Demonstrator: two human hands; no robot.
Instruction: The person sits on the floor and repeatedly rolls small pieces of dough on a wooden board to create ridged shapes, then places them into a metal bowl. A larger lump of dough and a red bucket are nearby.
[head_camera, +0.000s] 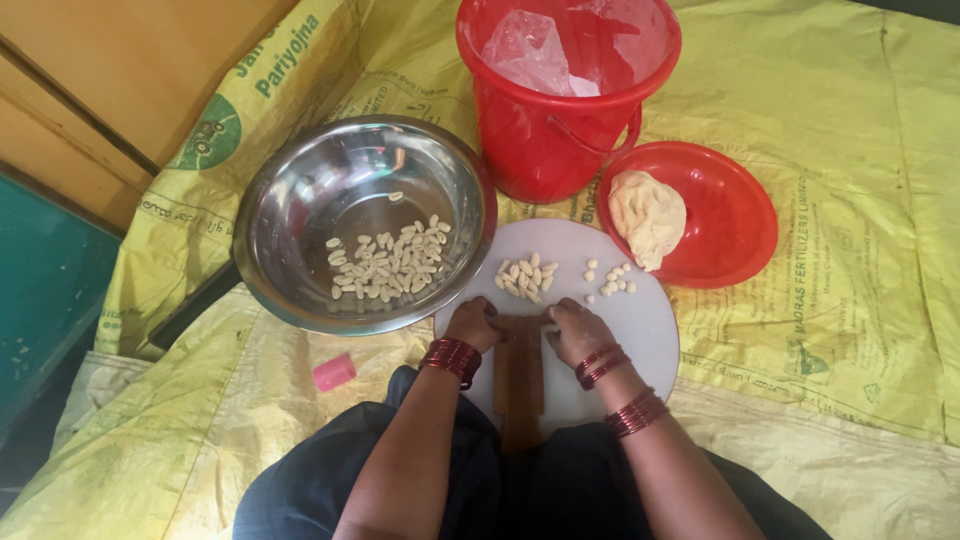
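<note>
**Currently: shaping dough pieces on the white board**

Both hands sit at the near edge of the round white board (640, 320), working over a brown wooden strip (520, 375) that runs from the board back toward the person's lap. Left hand (475, 322): fingers curled down onto the strip's top end; can't tell if anything is pinched under them. Right hand (577, 328): fingers curled likewise, a small pale bit just at the fingertips; grip not readable either.

Relative to the board:
- Shaped dough pieces (527, 278) piled on its far-left part, a few smaller raw bits (612, 282) to their right.
- Steel bowl (365, 222) touching its left edge, holding more finished pieces.
- Red plate (725, 215) at its far right, with the dough lump (647, 215).
- Red bucket (565, 90) beyond it.
- Pink cap (334, 372) well left, on the yellow sheet (860, 200).

My read: mid-batch, one piece being pressed on the strip. The following piece would call for a raw bit from the right cluster.
</note>
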